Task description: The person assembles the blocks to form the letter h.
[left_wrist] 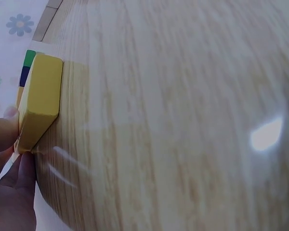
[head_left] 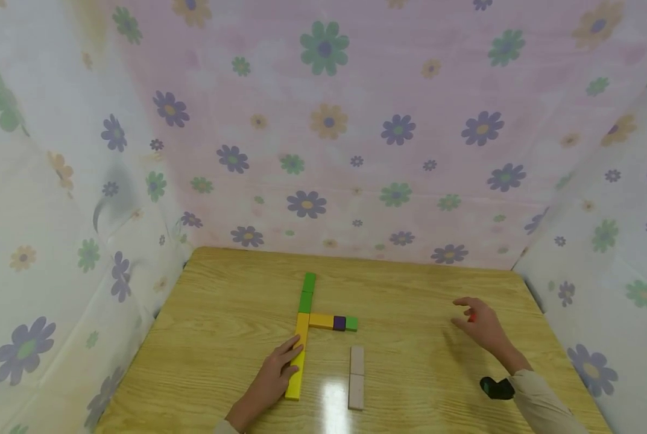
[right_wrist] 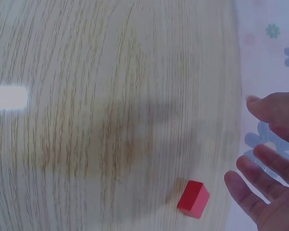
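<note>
My left hand grips the long yellow block at the near end of a straight row, thumb on one side and fingers on the other. Beyond it in the row come an orange block and two green blocks. A side branch of an orange block, a dark purple cube and a small green block runs rightward. On the right, my right hand hovers with thumb and fingers spread. The red block lies on the table just beside its fingertips.
Two plain wooden blocks lie end to end right of the row. A black object shows at the right wrist. Flowered cloth walls the wooden table at the back and both sides.
</note>
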`<state>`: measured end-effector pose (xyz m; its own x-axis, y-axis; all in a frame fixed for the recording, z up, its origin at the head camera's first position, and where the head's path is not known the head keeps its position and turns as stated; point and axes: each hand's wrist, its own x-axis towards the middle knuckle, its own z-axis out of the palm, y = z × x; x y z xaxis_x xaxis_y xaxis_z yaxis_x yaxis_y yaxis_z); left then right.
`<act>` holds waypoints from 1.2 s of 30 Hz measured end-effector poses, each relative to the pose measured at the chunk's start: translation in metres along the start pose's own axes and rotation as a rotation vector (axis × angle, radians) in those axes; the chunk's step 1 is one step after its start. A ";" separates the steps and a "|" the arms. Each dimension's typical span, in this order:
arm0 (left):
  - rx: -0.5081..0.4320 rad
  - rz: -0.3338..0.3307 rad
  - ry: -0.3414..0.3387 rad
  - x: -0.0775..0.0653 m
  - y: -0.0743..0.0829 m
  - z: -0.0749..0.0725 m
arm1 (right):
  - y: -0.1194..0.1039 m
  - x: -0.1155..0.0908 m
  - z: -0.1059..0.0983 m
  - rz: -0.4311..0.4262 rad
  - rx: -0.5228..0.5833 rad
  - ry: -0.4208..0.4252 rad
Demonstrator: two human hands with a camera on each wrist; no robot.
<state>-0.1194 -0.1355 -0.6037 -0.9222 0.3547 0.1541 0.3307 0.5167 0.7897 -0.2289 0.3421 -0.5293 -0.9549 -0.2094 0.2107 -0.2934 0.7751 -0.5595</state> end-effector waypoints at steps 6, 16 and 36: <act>-0.002 0.013 0.005 0.001 0.000 -0.001 | 0.011 -0.001 -0.003 0.028 -0.012 0.002; -0.005 0.010 0.003 0.001 -0.001 -0.001 | 0.032 -0.006 -0.002 0.069 -0.040 0.012; 0.006 0.032 0.019 0.000 0.001 -0.001 | 0.061 -0.010 0.015 0.092 -0.099 0.096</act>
<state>-0.1196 -0.1356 -0.6019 -0.9148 0.3562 0.1905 0.3611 0.5099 0.7808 -0.2378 0.3827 -0.5782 -0.9672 -0.0806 0.2408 -0.1946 0.8443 -0.4993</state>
